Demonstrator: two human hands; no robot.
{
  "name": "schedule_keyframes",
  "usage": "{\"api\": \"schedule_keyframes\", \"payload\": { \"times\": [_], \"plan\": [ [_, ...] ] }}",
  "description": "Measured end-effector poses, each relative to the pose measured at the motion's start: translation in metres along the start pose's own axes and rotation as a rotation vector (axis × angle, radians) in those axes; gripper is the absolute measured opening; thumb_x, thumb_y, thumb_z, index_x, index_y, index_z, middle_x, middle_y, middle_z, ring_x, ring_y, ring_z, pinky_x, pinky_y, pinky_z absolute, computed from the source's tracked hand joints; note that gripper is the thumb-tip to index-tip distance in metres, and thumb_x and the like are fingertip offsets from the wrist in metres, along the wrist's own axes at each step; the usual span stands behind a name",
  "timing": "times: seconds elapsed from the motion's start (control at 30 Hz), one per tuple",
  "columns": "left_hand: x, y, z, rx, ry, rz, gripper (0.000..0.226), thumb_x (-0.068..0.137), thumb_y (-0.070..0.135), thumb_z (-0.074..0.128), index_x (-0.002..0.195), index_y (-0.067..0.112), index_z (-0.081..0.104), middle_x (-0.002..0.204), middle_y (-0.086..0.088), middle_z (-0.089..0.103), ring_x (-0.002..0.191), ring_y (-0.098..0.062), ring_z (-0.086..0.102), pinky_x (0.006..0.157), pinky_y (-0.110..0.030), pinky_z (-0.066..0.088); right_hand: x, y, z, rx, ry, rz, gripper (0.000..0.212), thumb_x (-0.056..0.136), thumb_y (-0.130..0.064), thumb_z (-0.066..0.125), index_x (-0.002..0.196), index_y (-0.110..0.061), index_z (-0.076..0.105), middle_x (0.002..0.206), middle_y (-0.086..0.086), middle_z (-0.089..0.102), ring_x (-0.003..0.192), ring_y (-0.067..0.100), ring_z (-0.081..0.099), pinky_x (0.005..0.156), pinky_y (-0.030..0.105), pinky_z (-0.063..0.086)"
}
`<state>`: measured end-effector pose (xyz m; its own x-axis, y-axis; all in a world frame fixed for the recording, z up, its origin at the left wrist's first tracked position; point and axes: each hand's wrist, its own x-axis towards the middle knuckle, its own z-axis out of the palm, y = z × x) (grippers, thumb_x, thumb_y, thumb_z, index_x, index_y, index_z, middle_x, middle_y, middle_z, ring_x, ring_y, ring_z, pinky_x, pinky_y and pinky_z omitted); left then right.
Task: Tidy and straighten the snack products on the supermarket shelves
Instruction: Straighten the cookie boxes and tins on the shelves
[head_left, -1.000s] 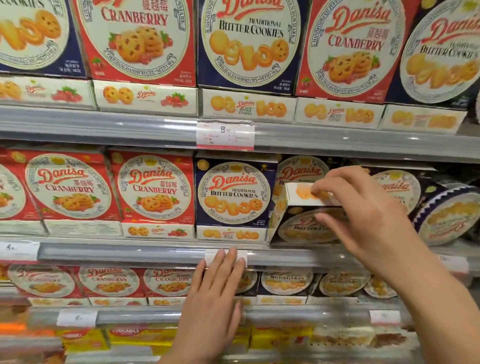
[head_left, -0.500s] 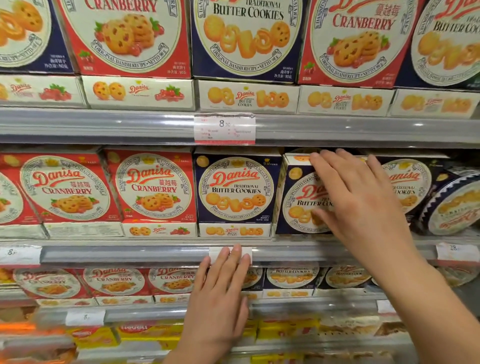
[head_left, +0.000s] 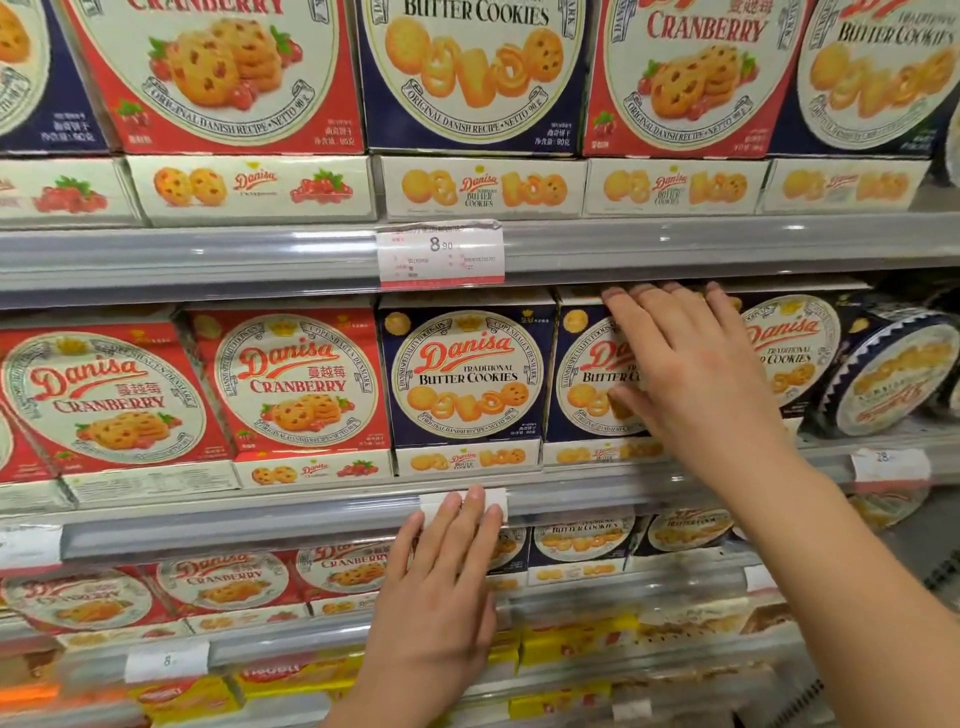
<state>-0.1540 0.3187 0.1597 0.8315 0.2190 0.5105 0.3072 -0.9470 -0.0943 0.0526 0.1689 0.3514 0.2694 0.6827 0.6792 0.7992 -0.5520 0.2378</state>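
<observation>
My right hand (head_left: 696, 384) flat on blue butter cookie box (head_left: 592, 374), grip wide; my left hand (head_left: 441, 587) flat against shelf rail (head_left: 260, 525), fingers straight, holding nothing

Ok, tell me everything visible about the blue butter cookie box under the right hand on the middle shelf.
The blue butter cookie box is square-faced cardboard by the look of it, navy with a cream oval bearing red Danisa lettering, "Butter" text and cookie pictures. It stands upright, facing forward, on a flat cream box, close beside a matching blue box on its left. The right hand lies flat against its front, fingers straight, fingertips at its top edge, hiding its right half.
</observation>
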Motion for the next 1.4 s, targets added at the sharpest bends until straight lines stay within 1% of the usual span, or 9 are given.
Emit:
{"api": "schedule_keyframes", "payload": {
  "times": [0.2, 0.33, 0.53, 0.67, 0.73, 0.93, 1.1, 1.27, 1.4],
  "plan": [
    [0.004, 0.000, -0.009, -0.016, -0.057, 0.018, 0.090, 0.067, 0.040, 0.069, 0.151, 0.016, 0.047, 0.158, -0.006, 0.043, 0.144, -0.027, 0.039, 0.115, -0.050, 0.024, -0.004, -0.003, -0.002, -0.011, -0.019, -0.001, 0.091, 0.081, -0.030, 0.080, 0.155, -0.011, 0.031, 0.148, 0.016, 0.046, 0.139, 0.038, 0.040, 0.119, 0.062, 0.026],
    [0.009, -0.011, -0.028, -0.089, -0.045, 0.067, 0.074, 0.074, 0.038, 0.061, 0.145, 0.019, 0.053, 0.150, -0.004, 0.052, 0.134, -0.027, 0.054, 0.113, -0.049, 0.029, -0.014, -0.004, -0.008, 0.038, 0.053, -0.007, 0.083, 0.088, -0.029, 0.075, 0.156, -0.007, 0.032, 0.154, 0.018, 0.042, 0.144, 0.036, 0.039, 0.119, 0.059, 0.029],
    [0.038, -0.029, -0.090, -0.232, 0.261, 0.158, 0.048, 0.084, 0.029, 0.057, 0.130, 0.017, 0.065, 0.141, -0.003, 0.060, 0.128, -0.025, 0.056, 0.114, -0.050, 0.034, -0.018, -0.002, -0.030, 0.113, 0.186, -0.063, 0.050, 0.094, -0.023, 0.062, 0.140, -0.003, 0.056, 0.134, 0.015, 0.063, 0.121, 0.030, 0.061, 0.101, 0.044, 0.051],
    [0.071, -0.045, -0.139, -0.233, 0.544, 0.206, 0.045, 0.084, 0.025, 0.061, 0.127, 0.011, 0.069, 0.143, -0.008, 0.059, 0.132, -0.028, 0.053, 0.114, -0.056, 0.036, -0.007, 0.003, -0.053, 0.138, 0.270, -0.073, 0.041, 0.092, -0.022, 0.064, 0.130, -0.005, 0.064, 0.122, 0.009, 0.070, 0.110, 0.025, 0.066, 0.095, 0.034, 0.050],
    [0.087, -0.052, -0.155, -0.211, 0.595, 0.188, 0.047, 0.085, 0.025, 0.060, 0.129, 0.010, 0.067, 0.144, -0.009, 0.057, 0.134, -0.030, 0.051, 0.114, -0.057, 0.035, 0.005, 0.007, -0.065, 0.140, 0.295, -0.074, 0.039, 0.092, -0.022, 0.064, 0.128, -0.005, 0.065, 0.119, 0.007, 0.070, 0.106, 0.025, 0.068, 0.091, 0.034, 0.052],
    [0.113, -0.060, -0.149, -0.255, 0.544, 0.106, 0.060, 0.089, 0.034, 0.054, 0.145, 0.014, 0.054, 0.156, -0.004, 0.045, 0.147, -0.026, 0.036, 0.124, -0.052, 0.021, 0.056, 0.019, -0.105, 0.187, 0.374, -0.091, 0.045, 0.092, -0.024, 0.062, 0.132, -0.003, 0.061, 0.128, 0.010, 0.066, 0.120, 0.026, 0.061, 0.102, 0.039, 0.050],
    [0.116, -0.057, -0.143, -0.179, 0.564, 0.082, 0.065, 0.089, 0.039, 0.054, 0.149, 0.014, 0.050, 0.156, -0.003, 0.045, 0.146, -0.026, 0.038, 0.122, -0.054, 0.023, 0.106, 0.027, -0.135, 0.097, 0.389, -0.042, 0.055, 0.091, -0.027, 0.065, 0.139, -0.002, 0.054, 0.143, 0.015, 0.055, 0.135, 0.030, 0.048, 0.116, 0.041, 0.036],
    [0.119, -0.057, -0.143, -0.087, 0.563, 0.054, 0.066, 0.087, 0.040, 0.054, 0.147, 0.013, 0.053, 0.148, -0.005, 0.054, 0.138, -0.029, 0.047, 0.118, -0.057, 0.029, 0.152, 0.038, -0.153, 0.050, 0.272, 0.123, 0.070, 0.092, -0.036, 0.066, 0.151, -0.009, 0.038, 0.157, 0.013, 0.039, 0.145, 0.031, 0.033, 0.120, 0.048, 0.029],
    [0.119, -0.056, -0.141, -0.038, 0.545, 0.043, 0.067, 0.087, 0.041, 0.053, 0.148, 0.012, 0.051, 0.148, -0.005, 0.055, 0.137, -0.029, 0.048, 0.116, -0.058, 0.032, 0.169, 0.045, -0.150, 0.010, 0.127, 0.176, 0.069, 0.092, -0.041, 0.064, 0.149, -0.010, 0.040, 0.153, 0.014, 0.043, 0.142, 0.033, 0.036, 0.118, 0.048, 0.029]
  ]
}}
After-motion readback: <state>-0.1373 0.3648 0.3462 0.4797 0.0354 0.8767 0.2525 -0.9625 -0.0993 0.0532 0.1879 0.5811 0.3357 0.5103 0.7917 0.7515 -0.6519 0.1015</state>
